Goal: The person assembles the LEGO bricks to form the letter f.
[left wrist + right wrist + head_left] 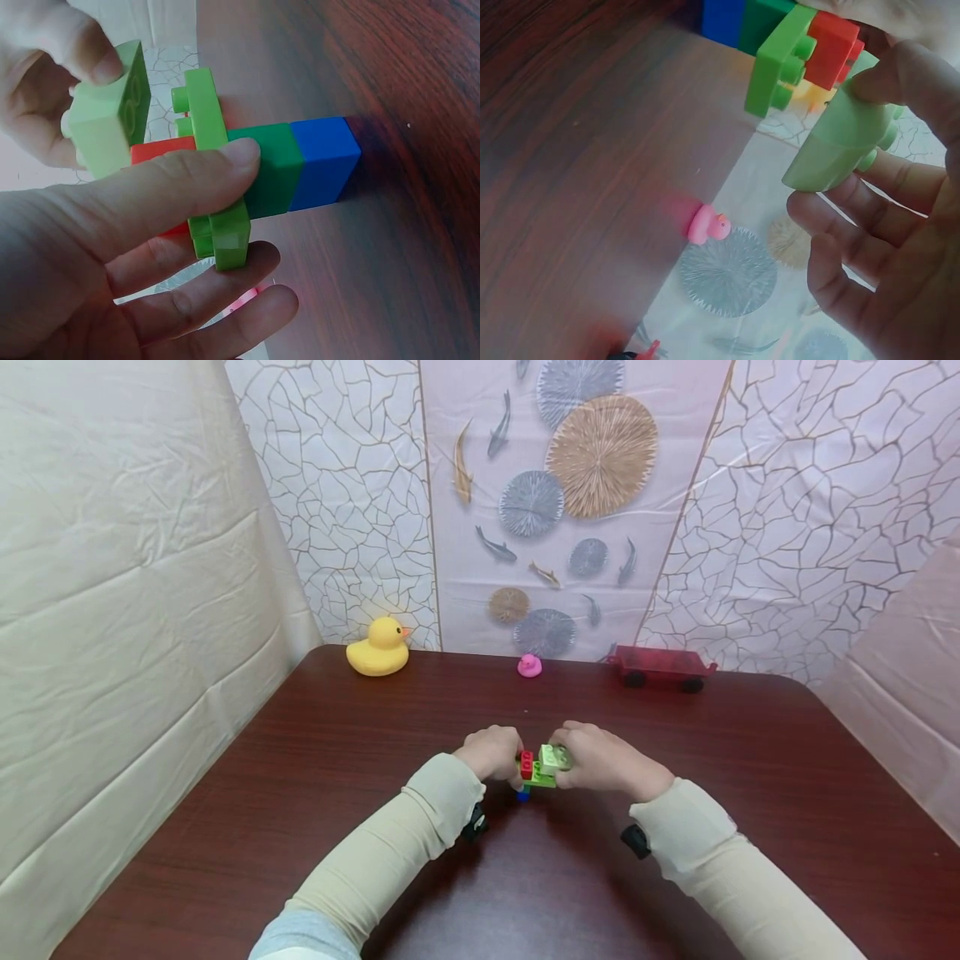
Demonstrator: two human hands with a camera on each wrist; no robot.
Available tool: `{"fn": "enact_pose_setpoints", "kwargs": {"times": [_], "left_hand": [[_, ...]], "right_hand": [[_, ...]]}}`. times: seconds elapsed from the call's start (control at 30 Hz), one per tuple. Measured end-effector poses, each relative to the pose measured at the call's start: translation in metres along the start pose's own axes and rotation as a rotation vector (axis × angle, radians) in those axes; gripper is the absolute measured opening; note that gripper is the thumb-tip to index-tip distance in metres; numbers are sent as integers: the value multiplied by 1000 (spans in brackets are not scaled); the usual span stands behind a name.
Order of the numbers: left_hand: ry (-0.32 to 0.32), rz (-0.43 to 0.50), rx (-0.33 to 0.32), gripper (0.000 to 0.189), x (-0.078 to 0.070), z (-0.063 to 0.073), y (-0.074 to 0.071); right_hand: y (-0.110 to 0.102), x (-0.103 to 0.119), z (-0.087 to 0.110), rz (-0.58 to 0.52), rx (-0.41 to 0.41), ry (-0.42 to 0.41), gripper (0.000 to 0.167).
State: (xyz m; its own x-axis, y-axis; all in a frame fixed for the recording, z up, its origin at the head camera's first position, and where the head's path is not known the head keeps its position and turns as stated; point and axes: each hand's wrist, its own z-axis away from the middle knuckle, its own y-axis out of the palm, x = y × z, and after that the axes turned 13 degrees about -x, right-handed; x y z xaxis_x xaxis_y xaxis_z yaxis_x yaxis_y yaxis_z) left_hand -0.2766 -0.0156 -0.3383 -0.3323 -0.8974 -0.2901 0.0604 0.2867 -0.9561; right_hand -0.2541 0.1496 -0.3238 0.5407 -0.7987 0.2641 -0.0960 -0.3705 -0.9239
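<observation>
My left hand (pixel 491 752) grips a small stack of toy building bricks, its thumb pressed along the side in the left wrist view. From the bottom the stack runs blue brick (pixel 326 161), dark green brick (pixel 277 169), a wider lime green brick (pixel 206 105) and a red brick (pixel 831 49) on top. The lime brick's studs show to either side of the red one. Between thumb and fingers of my right hand (pixel 603 762) is a pale green brick (pixel 840 142) with a curved side. It is tilted, just above the lime brick's bare studs.
Along the back of the dark wooden table (pixel 315 760) stand a yellow duck (pixel 378 648), a small pink duck (pixel 529 666) and a red toy wagon (pixel 662 667) with black wheels. Patterned cloth hangs behind them, and pale cloth (pixel 135 568) borders the left side.
</observation>
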Motion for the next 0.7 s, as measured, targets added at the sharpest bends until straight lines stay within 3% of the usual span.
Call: {"fn": "enact_pose_setpoints", "kwargs": {"times": [0.43,0.7], "left_hand": [[2,4,-4,21,1,-2,1],[-3,0,-2,25,2,-2,1]], "right_hand": [[4,10,-12,35,-41,-64,34],[4,13,-19,69,3,-83,31]]}}
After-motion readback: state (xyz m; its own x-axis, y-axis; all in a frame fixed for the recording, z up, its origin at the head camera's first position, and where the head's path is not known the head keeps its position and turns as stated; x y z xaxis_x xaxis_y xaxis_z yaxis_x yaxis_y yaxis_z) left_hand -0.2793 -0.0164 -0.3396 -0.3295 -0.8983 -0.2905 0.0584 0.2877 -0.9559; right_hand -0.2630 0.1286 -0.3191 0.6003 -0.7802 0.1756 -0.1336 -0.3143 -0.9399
